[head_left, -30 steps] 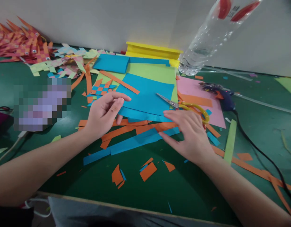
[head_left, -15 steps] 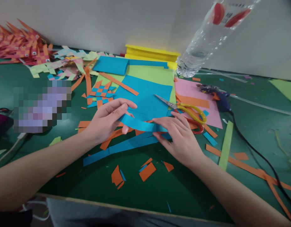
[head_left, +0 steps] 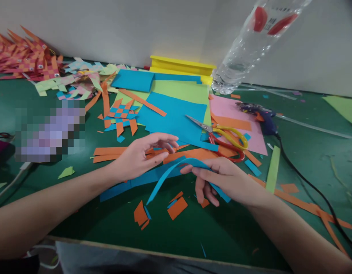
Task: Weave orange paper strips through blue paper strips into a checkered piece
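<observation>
In the head view, the right hand (head_left: 224, 180) sits lower centre and pinches a blue paper strip (head_left: 168, 174) between thumb and fingers. The strip arches up and left, its far end dropping toward the green table mat (head_left: 221, 228). Just left, the left hand (head_left: 141, 158) hovers over orange strips (head_left: 107, 154) with thumb and fingers close together; I cannot tell whether it holds anything. Open mat lies below the hands down to the table's near edge (head_left: 136, 247), dotted only with orange scraps (head_left: 177, 207). To the right a black cable (head_left: 307, 171) crosses otherwise free mat. Scissors (head_left: 227, 139) lie just above the right hand, touching a blue sheet (head_left: 176, 118). A clear plastic bottle (head_left: 244, 49) stands at upper right, contents unclear. A grey wall (head_left: 107, 26) closes the top.
</observation>
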The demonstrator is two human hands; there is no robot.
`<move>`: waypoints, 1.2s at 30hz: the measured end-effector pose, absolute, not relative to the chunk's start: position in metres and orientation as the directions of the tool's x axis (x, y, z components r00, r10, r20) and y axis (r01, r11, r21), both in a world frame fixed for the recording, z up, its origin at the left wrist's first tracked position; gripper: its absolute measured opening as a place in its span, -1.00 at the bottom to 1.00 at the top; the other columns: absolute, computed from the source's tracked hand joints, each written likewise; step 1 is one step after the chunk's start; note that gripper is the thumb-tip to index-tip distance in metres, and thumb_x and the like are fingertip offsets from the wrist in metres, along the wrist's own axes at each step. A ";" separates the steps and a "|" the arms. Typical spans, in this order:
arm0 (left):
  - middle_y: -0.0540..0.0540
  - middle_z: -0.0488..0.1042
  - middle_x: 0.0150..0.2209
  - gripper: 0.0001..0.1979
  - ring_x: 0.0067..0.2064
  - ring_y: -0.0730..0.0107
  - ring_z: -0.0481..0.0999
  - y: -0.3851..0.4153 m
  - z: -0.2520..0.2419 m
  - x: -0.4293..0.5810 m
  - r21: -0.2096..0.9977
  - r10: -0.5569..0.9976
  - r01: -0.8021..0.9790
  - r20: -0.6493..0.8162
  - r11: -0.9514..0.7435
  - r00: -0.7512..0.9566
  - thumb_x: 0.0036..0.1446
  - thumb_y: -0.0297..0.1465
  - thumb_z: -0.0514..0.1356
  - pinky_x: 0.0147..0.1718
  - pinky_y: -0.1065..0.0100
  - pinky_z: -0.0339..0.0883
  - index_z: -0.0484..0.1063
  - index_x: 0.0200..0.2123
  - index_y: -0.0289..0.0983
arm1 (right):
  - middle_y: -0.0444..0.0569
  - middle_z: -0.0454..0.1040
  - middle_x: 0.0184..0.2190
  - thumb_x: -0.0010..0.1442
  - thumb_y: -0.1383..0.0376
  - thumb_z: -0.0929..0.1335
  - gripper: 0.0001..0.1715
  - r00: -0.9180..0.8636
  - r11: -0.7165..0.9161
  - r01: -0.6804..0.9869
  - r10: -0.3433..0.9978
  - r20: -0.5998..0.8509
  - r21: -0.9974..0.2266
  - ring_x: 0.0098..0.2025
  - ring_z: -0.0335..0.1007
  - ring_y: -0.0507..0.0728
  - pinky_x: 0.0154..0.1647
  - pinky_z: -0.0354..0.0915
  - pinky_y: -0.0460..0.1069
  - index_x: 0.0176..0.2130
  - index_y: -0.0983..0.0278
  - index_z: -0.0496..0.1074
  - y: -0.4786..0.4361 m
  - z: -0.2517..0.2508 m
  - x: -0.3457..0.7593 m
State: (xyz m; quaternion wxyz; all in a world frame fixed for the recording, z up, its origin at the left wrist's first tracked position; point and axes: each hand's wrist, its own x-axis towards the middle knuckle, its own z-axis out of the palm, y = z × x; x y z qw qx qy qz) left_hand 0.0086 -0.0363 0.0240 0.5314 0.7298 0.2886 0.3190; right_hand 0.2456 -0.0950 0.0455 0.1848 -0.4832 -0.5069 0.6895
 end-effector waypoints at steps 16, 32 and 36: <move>-0.02 0.58 -0.38 -0.96 -0.36 0.37 0.54 -0.038 0.032 0.010 0.969 0.861 0.130 0.123 -0.212 0.493 0.05 -0.35 0.35 -0.45 0.43 0.43 0.58 -0.39 -0.18 | -0.16 0.48 -0.70 0.32 0.12 0.24 -0.57 -0.504 -0.505 0.317 0.627 -0.593 -0.803 -0.78 0.23 -0.09 -0.73 0.13 -0.22 -0.02 0.35 0.47 -0.093 0.041 0.248; -0.03 0.58 -0.36 -0.96 -0.32 0.38 0.54 -0.034 0.026 0.008 0.986 0.871 0.080 0.086 -0.143 0.484 0.04 -0.38 0.35 -0.34 0.41 0.48 0.59 -0.38 -0.20 | -0.15 0.47 -0.69 0.33 0.09 0.23 -0.52 -0.547 -0.472 0.355 0.595 -0.589 -0.807 -0.75 0.25 -0.09 -0.68 0.19 -0.20 -0.03 0.40 0.48 -0.094 0.040 0.249; -0.02 0.58 -0.37 -0.96 -0.36 0.44 0.51 -0.033 0.026 0.008 0.985 0.840 0.077 0.093 -0.157 0.534 0.05 -0.42 0.34 -0.41 0.48 0.42 0.62 -0.38 -0.18 | -0.16 0.48 -0.67 0.33 0.09 0.23 -0.53 -0.585 -0.502 0.337 0.551 -0.595 -0.796 -0.74 0.26 -0.09 -0.71 0.14 -0.22 0.02 0.34 0.45 -0.096 0.037 0.250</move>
